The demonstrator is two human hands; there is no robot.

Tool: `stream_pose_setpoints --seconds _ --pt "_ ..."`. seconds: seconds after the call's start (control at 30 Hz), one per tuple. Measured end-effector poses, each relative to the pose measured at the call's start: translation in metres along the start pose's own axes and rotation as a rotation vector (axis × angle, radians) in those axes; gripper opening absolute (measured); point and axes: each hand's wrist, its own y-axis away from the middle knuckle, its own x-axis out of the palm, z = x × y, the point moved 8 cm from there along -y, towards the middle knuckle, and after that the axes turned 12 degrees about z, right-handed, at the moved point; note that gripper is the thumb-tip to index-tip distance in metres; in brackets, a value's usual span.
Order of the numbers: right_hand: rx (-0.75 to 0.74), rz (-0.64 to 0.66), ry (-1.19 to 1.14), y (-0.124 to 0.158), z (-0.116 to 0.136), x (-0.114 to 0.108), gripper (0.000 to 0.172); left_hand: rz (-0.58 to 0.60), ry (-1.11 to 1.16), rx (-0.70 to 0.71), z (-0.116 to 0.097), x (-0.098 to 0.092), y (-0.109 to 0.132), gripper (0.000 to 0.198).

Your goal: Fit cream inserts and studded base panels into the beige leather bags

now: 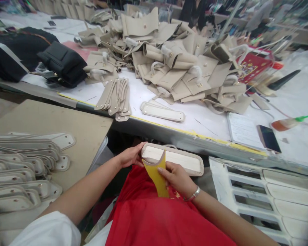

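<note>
Well left of the fingers, a stack of beige straps lies on a brown board. The left hand pinches the left end of a beige padded strap, thumb on top, fingers curled under it. The strap lies level over a red cloth on the lap, spanning both hands. The right hand grips a yellow strip, its fingers pressing the strip's top against the strap's near edge. Beyond the fingertips, across the table edge, lies another strap; farther off is a heap of beige pieces. Right of the fingers sit a phone and a white tray.
</note>
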Motion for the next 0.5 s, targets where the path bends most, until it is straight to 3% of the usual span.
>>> stream_pose_setpoints --seconds 0.1,0.23,0.5 --pt "0.079 0.071 -0.283 -0.013 -0.011 0.029 0.026 0.150 0.277 0.140 0.002 0.013 -0.007 0.059" --pt "0.147 0.099 -0.521 -0.029 -0.023 0.052 0.030 0.212 0.501 0.238 0.005 0.018 -0.018 0.070" --pt "0.175 0.064 -0.794 -0.044 -0.031 0.052 0.026 0.059 0.549 0.378 0.009 0.015 -0.028 0.078"
